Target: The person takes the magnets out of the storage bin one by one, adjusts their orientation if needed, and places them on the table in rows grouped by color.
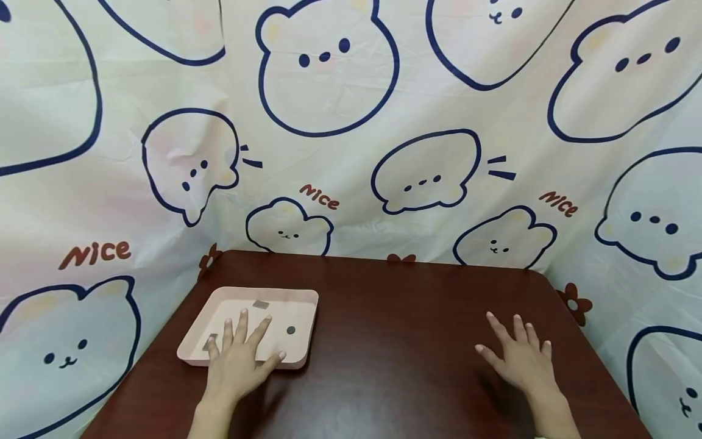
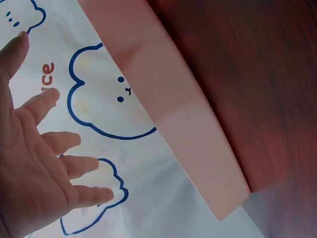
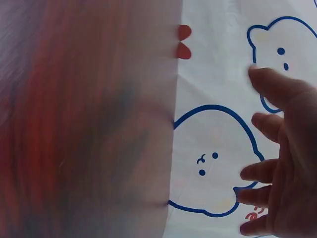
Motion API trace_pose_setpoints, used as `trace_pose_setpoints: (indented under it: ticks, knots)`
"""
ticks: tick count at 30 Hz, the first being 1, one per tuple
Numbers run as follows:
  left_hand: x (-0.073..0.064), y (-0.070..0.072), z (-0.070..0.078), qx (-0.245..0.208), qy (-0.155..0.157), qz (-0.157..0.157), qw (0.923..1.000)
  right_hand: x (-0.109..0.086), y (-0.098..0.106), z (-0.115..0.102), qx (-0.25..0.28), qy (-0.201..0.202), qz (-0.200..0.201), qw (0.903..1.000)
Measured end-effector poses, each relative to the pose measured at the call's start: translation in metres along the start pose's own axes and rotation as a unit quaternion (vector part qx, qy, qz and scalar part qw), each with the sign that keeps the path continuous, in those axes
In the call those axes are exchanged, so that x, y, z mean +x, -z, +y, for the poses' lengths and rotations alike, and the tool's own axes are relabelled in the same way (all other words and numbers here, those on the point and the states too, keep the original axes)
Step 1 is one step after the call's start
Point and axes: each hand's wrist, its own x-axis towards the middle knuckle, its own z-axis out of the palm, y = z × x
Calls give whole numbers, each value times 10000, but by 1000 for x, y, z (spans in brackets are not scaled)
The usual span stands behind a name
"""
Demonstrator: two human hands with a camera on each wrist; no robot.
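Note:
A shallow pale pink tray (image 1: 300, 299) sits on the left part of the dark table. Inside it are a small dark round disc (image 1: 291, 330), a flat grey piece (image 1: 260, 304) near the far wall and another grey piece (image 1: 210, 342) at the left, partly covered by fingers. My left hand (image 1: 234, 366) is spread over the tray's near side, holding nothing. In the left wrist view the tray's outer wall (image 2: 173, 114) shows beyond the spread fingers of that hand (image 2: 39, 163). Over the table's right side, my right hand (image 1: 523, 363) has its fingers spread too, with nothing in them.
The dark brown wooden table (image 1: 406, 341) reaches back to a hanging cloth (image 1: 351, 158) printed with blue-outlined bears and red lettering. That cloth also covers both sides. The table's right edge runs close beyond my right hand.

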Motion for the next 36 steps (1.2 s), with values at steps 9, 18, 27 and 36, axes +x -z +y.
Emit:
trace_pose_setpoints:
  ticks: [9,18,27,36]
  knots:
    - [-2,9,-2,113,90,-263,9996,2,10,-10,612,-227,-814,9945]
    - [-18,24,-4,-627,584,-676,9940,5,7,-23,1422,-202,-765,9867]
    - [-25,30,-28,-1023,950,-649,9881,9,-12,-50,2283,217,-679,9710]
    - [-21,28,-58,-1257,759,-124,9891,15,-33,-76,3222,636,-514,9431]
